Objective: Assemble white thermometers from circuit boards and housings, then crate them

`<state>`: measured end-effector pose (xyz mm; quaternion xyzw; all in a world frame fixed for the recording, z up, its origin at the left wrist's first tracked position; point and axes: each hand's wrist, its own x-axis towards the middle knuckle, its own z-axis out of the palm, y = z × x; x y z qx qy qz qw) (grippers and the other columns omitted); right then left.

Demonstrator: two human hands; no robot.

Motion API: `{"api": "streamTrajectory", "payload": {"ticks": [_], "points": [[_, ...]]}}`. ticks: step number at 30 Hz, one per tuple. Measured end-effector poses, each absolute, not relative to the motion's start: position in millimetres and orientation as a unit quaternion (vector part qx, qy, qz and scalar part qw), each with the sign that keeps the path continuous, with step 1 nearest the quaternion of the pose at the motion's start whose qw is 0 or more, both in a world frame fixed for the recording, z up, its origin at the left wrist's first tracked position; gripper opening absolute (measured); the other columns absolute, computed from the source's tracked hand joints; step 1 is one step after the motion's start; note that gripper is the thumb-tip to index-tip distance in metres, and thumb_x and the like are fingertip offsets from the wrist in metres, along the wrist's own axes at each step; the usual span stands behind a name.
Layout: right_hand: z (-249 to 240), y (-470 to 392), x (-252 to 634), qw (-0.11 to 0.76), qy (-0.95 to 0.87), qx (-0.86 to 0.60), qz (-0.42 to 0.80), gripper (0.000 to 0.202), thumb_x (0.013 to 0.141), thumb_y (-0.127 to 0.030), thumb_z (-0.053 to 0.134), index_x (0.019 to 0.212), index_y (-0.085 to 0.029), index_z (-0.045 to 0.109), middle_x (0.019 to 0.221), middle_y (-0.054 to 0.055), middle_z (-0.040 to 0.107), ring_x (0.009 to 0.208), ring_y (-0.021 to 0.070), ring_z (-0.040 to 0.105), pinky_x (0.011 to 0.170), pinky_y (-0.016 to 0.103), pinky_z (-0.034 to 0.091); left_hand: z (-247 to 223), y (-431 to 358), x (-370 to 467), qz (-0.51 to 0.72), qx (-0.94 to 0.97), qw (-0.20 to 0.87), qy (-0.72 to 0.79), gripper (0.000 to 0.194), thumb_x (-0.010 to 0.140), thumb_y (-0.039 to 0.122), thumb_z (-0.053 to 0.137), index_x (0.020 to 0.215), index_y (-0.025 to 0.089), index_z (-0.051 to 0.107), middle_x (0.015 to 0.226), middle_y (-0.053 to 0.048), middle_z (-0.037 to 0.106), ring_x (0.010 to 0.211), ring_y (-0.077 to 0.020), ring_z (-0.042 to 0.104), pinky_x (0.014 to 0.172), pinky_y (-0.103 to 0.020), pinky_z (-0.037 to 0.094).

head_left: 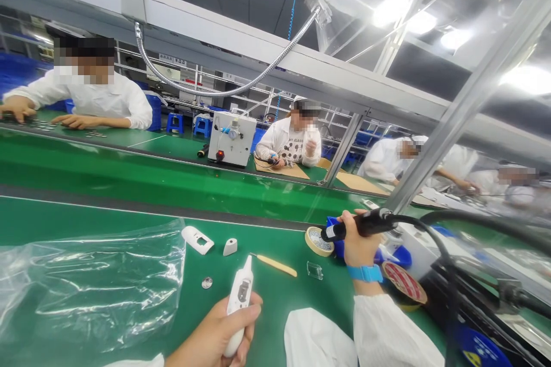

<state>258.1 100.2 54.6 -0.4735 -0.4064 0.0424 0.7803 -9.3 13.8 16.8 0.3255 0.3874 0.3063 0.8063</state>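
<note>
My left hand [224, 330] is wrapped round a white handheld device [241, 292] with a narrow pointed tip, held over the green table [267, 321]. My right hand [360, 246], with a blue band at the wrist, grips a black electric screwdriver [355, 226] above a round dish of small parts [319, 241]. Beyond the device lie a white cover with a window [198, 239], a small white cap [230, 247] and a tool with a yellow handle [276, 265]. A round metal disc [207, 282] lies left of the device, a clear plastic piece [314, 270] to its right.
A clear plastic bag [99, 287] covers the table's left part. Blue bins [400, 255], a tape roll [404, 282] and a black cable [447, 258] are at the right. Several people in white sit across the green belt [172, 175], near a grey box [232, 139].
</note>
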Motion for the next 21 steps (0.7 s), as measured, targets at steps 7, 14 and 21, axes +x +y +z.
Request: {"api": "streamTrajectory", "payload": {"ticks": [7, 14, 21], "points": [[44, 107, 265, 0.773, -0.380, -0.505, 0.050, 0.015, 0.084, -0.025, 0.056, 0.094, -0.013, 0.057, 0.078, -0.001, 0.060, 0.062, 0.0109, 0.058, 0.057, 0.028, 0.051, 18, 14, -9, 0.299, 0.321, 0.809, 0.391, 0.060, 0.049, 0.053, 0.072, 0.089, 0.016, 0.049, 0.050, 0.008, 0.046, 0.040, -0.0040, 0.032, 0.040, -0.019, 0.021], [43, 108, 266, 0.774, -0.379, -0.505, 0.057, 0.014, 0.084, -0.023, 0.057, 0.094, -0.013, 0.057, 0.079, -0.001, 0.059, 0.062, 0.0110, 0.058, 0.057, 0.027, 0.051, 15, 14, -9, 0.304, 0.319, 0.811, 0.385, 0.056, 0.052, 0.053, 0.072, 0.088, 0.016, 0.049, 0.050, 0.008, 0.047, 0.039, -0.0041, 0.033, 0.039, -0.019, 0.021], [55, 99, 260, 0.800, -0.384, -0.459, 0.045, 0.011, 0.083, -0.020, 0.058, 0.090, -0.013, 0.057, 0.069, -0.004, 0.059, 0.058, 0.0100, 0.058, 0.059, 0.028, 0.051, 18, 14, -9, 0.306, 0.321, 0.808, 0.388, 0.051, 0.055, 0.050, 0.071, 0.087, 0.017, 0.048, 0.050, 0.007, 0.047, 0.039, -0.0041, 0.034, 0.039, -0.019, 0.022]]}}
